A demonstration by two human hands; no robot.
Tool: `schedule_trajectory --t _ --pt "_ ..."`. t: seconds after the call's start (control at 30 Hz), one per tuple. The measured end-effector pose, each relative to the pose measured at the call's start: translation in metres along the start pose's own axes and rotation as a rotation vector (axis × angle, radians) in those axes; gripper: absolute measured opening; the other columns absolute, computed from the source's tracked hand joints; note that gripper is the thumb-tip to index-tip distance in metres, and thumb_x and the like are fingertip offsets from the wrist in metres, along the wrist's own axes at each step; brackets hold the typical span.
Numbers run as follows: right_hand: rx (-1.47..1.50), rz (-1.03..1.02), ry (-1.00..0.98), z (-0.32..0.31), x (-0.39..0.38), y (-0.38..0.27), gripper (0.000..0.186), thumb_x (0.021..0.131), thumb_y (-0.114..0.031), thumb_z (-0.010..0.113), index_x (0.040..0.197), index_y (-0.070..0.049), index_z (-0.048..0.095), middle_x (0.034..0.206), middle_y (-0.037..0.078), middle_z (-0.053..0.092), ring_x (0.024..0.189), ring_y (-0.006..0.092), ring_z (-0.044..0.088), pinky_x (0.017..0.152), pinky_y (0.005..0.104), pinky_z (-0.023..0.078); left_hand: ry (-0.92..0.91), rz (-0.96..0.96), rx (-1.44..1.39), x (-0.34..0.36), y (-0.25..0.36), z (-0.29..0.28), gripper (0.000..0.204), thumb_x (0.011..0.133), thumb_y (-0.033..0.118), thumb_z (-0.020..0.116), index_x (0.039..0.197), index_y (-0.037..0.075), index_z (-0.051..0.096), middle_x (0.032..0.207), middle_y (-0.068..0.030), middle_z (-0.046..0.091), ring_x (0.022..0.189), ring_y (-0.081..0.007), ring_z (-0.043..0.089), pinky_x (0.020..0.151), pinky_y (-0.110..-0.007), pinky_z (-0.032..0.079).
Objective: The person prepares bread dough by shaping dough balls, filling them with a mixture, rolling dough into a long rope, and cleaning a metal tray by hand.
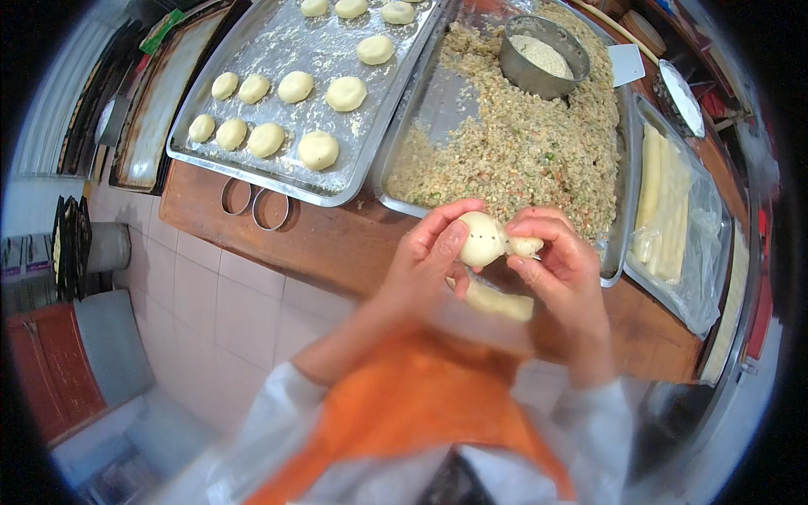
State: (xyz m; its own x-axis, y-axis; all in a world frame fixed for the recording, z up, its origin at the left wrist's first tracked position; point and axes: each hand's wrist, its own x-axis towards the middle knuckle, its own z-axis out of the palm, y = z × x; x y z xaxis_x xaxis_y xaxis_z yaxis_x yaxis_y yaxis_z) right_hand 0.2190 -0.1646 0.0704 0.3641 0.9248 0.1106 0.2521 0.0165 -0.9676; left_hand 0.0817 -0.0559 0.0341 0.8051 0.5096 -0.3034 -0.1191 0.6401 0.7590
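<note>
Left hand cupped a dough ball above the table; right hand pinched the small dough nub at its side. Ball judged light, soft, easily dented; best gripped around its sides. Beyond stood the filling tray and dough-rounds tray.

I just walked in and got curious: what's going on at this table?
Someone in an orange apron is handling dough. The left hand holds a pale dough ball; the right hand pinches a smaller lump at its side. Beyond them, dough rounds sit on one metal tray, and a crumbly mixture is heaped on another tray.
</note>
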Motion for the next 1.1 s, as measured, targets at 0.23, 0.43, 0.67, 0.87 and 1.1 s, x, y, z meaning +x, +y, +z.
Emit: schedule_trajectory --t 0.23,0.43,0.67,0.87,1.1 --pt "-0.438 -0.239 0.012 0.002 -0.004 -0.008 0.026 0.064 0.009 0.061 0.086 -0.004 0.058 0.092 0.011 0.06 0.087 0.0278 0.058 0.073 0.0332 0.048 -0.049 0.021 0.145 0.001 -0.001 -0.004 0.036 0.088 0.011 0.05 0.122 0.0 0.043 0.103 -0.0076 0.056 0.087 -0.0125 0.056 0.071 -0.026 0.049" --pt "-0.43 -0.308 0.007 0.008 -0.007 -0.008 0.026 0.06 0.009 0.061 0.081 -0.005 0.058 0.087 0.011 0.06 0.085 0.0292 0.057 0.072 0.0346 0.048 -0.108 0.136 0.246 -0.002 -0.007 -0.004 0.05 0.077 -0.002 0.06 0.123 -0.002 0.042 0.11 -0.0066 0.053 0.098 -0.0121 0.052 0.084 -0.026 0.044" --pt "0.075 -0.589 0.342 -0.005 -0.012 -0.022 0.029 0.064 0.014 0.059 0.083 -0.006 0.051 0.086 0.008 0.056 0.08 0.0225 0.054 0.067 0.0304 0.046 0.068 0.287 0.408 -0.006 0.007 -0.022 0.055 0.074 -0.003 0.061 0.124 -0.002 0.038 0.118 -0.0109 0.047 0.105 -0.0141 0.049 0.085 -0.027 0.045" --pt "0.07 -0.1 0.456 -0.001 -0.03 0.028 0.023 0.072 0.012 0.056 0.084 -0.005 0.046 0.092 0.009 0.052 0.085 0.0138 0.048 0.073 0.0249 0.042 0.113 0.776 1.66 -0.035 0.0 -0.122 0.064 0.065 0.005 0.07 0.122 0.003 0.041 0.125 -0.0147 0.044 0.109 -0.032 0.048 0.089 -0.039 0.041" --pt "0.212 0.059 0.412 0.008 -0.032 0.038 0.023 0.073 0.013 0.056 0.085 -0.005 0.047 0.093 0.009 0.052 0.087 0.0137 0.049 0.075 0.0237 0.042 0.06 0.617 1.907 -0.056 -0.011 -0.134 0.064 0.072 0.027 0.065 0.126 0.003 0.04 0.134 -0.0144 0.037 0.122 -0.031 0.037 0.1 -0.044 0.029"
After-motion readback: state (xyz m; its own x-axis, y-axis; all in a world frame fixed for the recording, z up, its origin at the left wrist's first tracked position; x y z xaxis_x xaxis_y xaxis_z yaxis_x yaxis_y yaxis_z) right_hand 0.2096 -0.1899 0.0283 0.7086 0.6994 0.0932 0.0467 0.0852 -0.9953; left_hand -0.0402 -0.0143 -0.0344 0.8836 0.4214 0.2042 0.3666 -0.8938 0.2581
